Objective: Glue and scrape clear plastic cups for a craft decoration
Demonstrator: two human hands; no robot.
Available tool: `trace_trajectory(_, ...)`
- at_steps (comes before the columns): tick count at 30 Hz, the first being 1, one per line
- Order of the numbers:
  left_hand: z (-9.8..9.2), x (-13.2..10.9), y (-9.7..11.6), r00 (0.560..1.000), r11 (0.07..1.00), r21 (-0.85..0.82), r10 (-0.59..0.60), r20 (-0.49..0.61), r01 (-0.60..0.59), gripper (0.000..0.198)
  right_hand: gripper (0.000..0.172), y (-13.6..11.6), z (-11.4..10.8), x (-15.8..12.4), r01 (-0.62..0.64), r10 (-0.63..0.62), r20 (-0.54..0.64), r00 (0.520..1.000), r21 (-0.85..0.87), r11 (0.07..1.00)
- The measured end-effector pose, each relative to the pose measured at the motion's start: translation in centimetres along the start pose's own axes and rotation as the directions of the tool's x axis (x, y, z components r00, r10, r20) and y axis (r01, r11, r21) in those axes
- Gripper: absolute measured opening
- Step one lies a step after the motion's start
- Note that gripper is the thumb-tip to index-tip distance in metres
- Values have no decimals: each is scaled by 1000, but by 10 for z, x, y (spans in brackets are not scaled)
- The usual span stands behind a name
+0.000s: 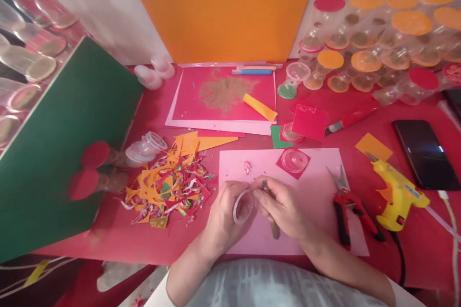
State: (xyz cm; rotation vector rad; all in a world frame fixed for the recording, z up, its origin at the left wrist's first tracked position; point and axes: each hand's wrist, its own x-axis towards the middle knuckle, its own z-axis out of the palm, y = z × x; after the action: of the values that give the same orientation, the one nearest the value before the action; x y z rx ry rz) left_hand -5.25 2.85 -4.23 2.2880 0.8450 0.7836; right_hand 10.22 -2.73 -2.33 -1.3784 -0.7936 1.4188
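Over the white sheet (288, 244), my left hand (225, 211) holds a clear plastic cup (243, 207) with its round rim facing up toward me. My right hand (283, 204) is closed around a slim tool (275, 230) with a dark handle, and its fingertips touch the cup's rim. The tool's tip is hidden. Beyond my hands a clear round piece (294, 160) sits on a red square of card. A small pink scrap (247, 167) lies on the sheet.
Colourful paper scraps (169, 182) are heaped at left beside a green board (72, 153). Red-handled pliers (347, 206), a yellow glue gun (399, 196) and a phone (425, 153) lie at right. Clear cups with orange lids (412, 22) are stacked at back right.
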Motion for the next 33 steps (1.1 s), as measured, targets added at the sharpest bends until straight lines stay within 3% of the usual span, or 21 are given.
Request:
trace_trajectory(6,-1,4,3,998,998,28,57,2,-57,26,10,-3,2,2,3,-16,-104,994,-118,993)
trace_trajectory(14,0,3,7,997,997,38,74,-28,-73,29,8,-10,9,2,49,-84,-194,977,-178,983)
trace_trajectory(23,3,2,8,994,987,152,70,-84,-57,28,9,-7,11,3,-40,20,-151,988,-132,990)
trace_trajectory(26,2,3,7,996,993,120,0,-88,10,21,7,-8,10,5,-69,59,-107,992,-93,993)
trace_trajectory(29,-1,5,6,992,993,77,-86,-94,93,17,16,-5,8,6,-71,72,-50,996,23,997)
trace_trajectory(33,-3,6,5,990,994,23,-102,-93,105,16,19,-2,6,5,-61,62,-38,997,48,997)
